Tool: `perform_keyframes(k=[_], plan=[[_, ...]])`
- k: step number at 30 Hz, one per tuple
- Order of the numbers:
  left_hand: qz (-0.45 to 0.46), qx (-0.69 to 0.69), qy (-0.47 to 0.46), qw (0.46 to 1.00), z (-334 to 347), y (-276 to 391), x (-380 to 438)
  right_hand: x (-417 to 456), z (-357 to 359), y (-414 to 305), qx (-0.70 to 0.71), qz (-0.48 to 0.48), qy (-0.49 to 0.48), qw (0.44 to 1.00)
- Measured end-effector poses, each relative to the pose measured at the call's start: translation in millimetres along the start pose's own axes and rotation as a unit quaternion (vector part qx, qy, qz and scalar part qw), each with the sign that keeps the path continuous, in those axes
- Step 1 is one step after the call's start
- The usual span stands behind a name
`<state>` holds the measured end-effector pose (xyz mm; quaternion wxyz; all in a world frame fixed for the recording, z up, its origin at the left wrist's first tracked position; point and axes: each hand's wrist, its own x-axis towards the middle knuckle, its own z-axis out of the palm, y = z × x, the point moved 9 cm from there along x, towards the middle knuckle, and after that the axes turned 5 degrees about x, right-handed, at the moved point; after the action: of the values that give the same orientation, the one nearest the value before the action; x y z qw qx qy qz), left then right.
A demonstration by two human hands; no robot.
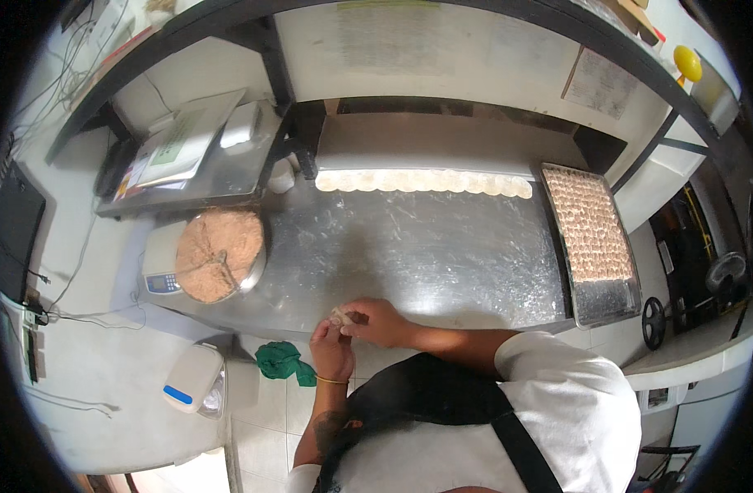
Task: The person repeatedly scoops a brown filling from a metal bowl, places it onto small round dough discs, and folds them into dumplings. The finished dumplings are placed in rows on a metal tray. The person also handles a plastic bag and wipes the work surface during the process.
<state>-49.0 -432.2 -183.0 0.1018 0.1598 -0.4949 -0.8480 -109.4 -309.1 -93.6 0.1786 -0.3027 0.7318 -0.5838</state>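
At the near edge of the steel worktop (401,246), my left hand (332,351) holds a small filled dough wrapper (341,317) from below. My right hand (376,321) pinches the same wrapper from the right, its fingers touching it. A row of overlapping round dough wrappers (423,182) lies along the back of the worktop. To the left, a round metal bowl of pinkish filling (198,246) stands on a digital scale (162,282), with a utensil lying on the filling. A metal tray (608,308) on the right holds many small filled pieces (586,225) in close rows.
A raised steel shelf with papers (173,154) stands at the back left. Dark shelf framing arches overhead. A lidded plastic bin (194,379) and a green cloth or bag (281,360) are low on the left. Cables (87,314) hang at far left.
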Motion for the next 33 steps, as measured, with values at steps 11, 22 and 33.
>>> perform_keyframes(k=[11, 22, 33], plan=[[-0.008, 0.016, -0.04, 0.999, -61.7, 32.0, 18.8, 18.6, 62.2, -15.0, 0.005, 0.015, 0.114, 0.993], [-0.112, -0.042, 0.081, 0.99, -101.8, 26.8, 21.8, 94.9, 73.9, 51.1, -0.178, -0.028, 0.025, 0.983], [-0.182, -0.029, 0.118, 0.976, -105.3, 33.1, 27.7, 272.1, -47.1, 118.6, -0.418, -0.187, 0.189, 0.869]])
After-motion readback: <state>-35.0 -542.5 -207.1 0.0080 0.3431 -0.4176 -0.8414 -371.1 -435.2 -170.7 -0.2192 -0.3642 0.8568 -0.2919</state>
